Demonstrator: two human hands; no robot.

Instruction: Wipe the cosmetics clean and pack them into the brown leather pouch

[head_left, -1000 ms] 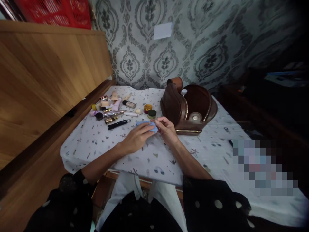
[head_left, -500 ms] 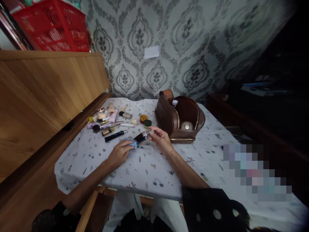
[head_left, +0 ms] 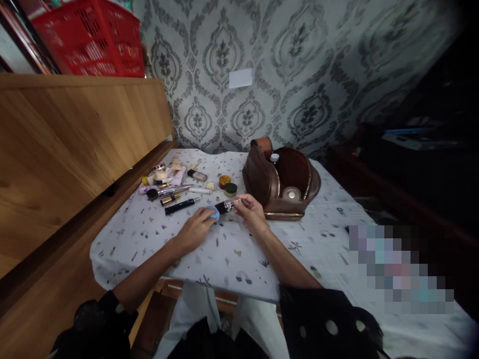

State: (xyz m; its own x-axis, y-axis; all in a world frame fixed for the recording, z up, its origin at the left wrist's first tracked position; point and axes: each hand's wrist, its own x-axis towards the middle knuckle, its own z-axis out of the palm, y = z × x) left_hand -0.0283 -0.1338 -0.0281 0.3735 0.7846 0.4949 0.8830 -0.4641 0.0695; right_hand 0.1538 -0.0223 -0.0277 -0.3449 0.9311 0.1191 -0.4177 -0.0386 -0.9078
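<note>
My right hand (head_left: 252, 215) pinches the clear, silvery end of a small dark bottle (head_left: 223, 207) just above the table. In my left hand (head_left: 194, 229) is a blue cloth (head_left: 214, 213), pressed around the bottle's other end. That covered end is hidden. Left of my hands lie a black pen-like tube (head_left: 181, 206), a gold and black lipstick tube (head_left: 170, 200) and a round black lid (head_left: 152, 194). Beyond the bottle are a green-lidded jar (head_left: 231, 189) and a gold-lidded jar (head_left: 224, 181).
A brown handbag (head_left: 258, 182) stands unzipped at the back right, with a white-capped bottle (head_left: 274, 158) inside. More cosmetics, including a pink tube (head_left: 178, 175) and a foundation bottle (head_left: 197, 175), cluster at the back left. A wooden panel (head_left: 82, 129) borders the table's left side.
My left hand and the blue cloth have shifted right along the bottle, covering more of its dark part. My right hand still holds the silvery end. The view has turned slightly.
</note>
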